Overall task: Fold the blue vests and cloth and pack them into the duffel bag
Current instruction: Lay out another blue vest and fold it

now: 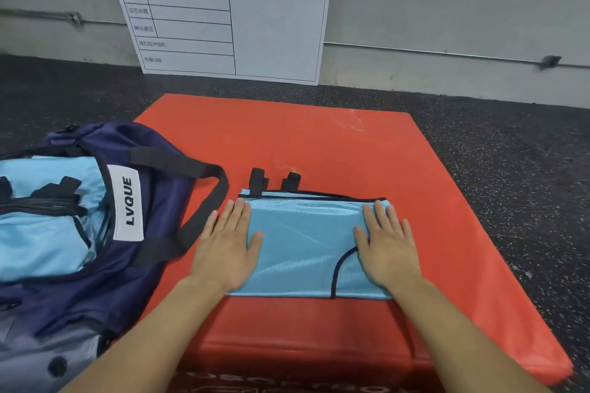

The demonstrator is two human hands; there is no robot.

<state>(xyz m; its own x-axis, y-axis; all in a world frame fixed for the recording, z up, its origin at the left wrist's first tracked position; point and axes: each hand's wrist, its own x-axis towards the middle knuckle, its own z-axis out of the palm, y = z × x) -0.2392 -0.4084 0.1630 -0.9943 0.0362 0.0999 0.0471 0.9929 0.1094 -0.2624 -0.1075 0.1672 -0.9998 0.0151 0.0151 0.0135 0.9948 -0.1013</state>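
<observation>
Head view shows your left hand (227, 244) and right hand (388, 242) lying flat, fingers straight, on the folded blue vest (303, 246) on the red mat (319, 143). Press outward evenly — keep edges aligned — before lifting it toward the duffel bag (153, 265) at your left.

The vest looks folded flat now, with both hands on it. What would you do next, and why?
Probably lift the folded blue vest and carry it left into the open duffel bag. The left hand and right hand lie flat on its ends, it looks neatly folded, and the bag already holds other blue fabric.
</observation>
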